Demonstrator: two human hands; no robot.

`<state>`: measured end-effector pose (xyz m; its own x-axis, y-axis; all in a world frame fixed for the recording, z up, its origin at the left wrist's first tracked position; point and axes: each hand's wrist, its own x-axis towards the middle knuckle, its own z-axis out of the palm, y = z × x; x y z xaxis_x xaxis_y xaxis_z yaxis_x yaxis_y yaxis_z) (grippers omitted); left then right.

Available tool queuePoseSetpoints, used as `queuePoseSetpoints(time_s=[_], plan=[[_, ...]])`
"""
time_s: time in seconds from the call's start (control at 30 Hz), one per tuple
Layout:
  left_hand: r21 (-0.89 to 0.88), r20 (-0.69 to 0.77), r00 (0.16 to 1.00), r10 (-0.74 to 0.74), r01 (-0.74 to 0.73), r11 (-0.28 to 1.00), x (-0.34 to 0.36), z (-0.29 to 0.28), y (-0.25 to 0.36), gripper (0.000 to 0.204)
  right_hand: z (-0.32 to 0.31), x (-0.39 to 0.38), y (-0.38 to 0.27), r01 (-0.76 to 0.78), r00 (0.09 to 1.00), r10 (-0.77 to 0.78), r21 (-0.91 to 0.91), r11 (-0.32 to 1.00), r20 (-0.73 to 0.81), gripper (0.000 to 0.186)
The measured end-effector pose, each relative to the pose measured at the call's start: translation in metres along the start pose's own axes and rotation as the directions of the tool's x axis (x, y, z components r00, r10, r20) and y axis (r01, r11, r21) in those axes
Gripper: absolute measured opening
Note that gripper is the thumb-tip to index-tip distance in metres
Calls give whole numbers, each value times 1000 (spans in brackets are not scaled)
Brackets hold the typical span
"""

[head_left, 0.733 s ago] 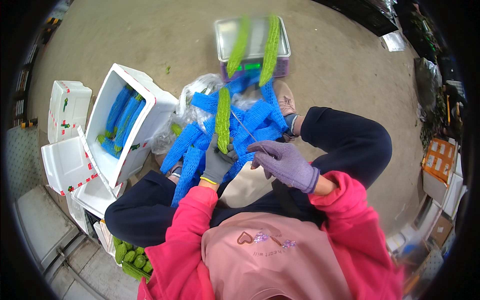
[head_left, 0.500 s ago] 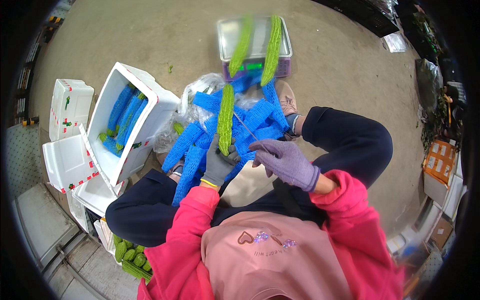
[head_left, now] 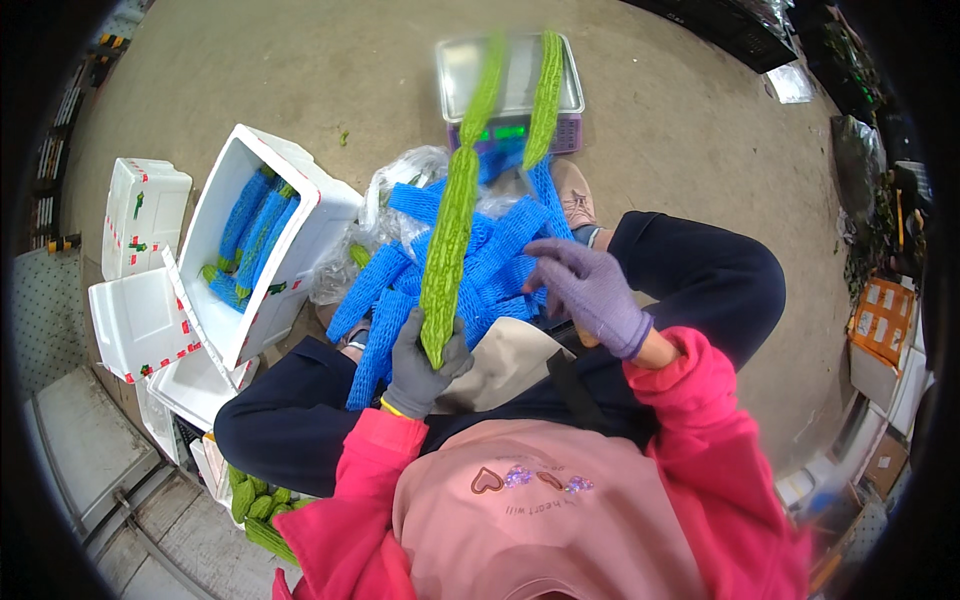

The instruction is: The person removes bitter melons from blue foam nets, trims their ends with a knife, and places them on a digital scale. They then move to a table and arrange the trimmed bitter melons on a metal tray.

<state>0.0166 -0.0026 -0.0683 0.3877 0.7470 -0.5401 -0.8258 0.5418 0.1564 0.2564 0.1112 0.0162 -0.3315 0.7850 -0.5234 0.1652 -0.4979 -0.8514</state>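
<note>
I've got the scale toward the floor's far edge, two gourds lying across it past its near edge. Nearer, net sleeves lie between the shoes, the held gourd above them. Left, the foam box contains netted gourds; more boxes sit beyond.

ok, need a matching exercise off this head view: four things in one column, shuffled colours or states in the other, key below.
Column 1
1. left hand
2. right hand
3. open foam box
4. digital scale

Column 2
A. has blue-sleeved melons inside
B. purple-gloved
C. shows a green-lit display
D. grey-gloved, gripping the near end of a bare bitter melon

Right pairs: 1-D, 2-B, 3-A, 4-C
</note>
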Motion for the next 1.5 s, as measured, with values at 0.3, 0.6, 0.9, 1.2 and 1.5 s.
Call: queuePoseSetpoints(time_s=[0.3,0.6,0.9,1.2,1.5], plan=[[120,210,974,-88,63,991,-32,-8,-9,72,-23,26,-1,99,974,-61,167,981,-220,42],[286,165,959,-232,179,941,-41,-6,-12,60,-41,32,-3,48,984,-4,243,969,-178,45],[530,98,964,-246,159,833,-33,4,-10,62,-41,26,-5,39,996,-9,343,939,-89,36],[591,112,972,-207,103,800,-24,12,-12,55,-39,20,-10,58,995,-31,293,954,-96,38],[707,6,987,-160,109,699,-17,23,-15,55,-21,21,3,19,1000,-16,212,977,-15,40]])
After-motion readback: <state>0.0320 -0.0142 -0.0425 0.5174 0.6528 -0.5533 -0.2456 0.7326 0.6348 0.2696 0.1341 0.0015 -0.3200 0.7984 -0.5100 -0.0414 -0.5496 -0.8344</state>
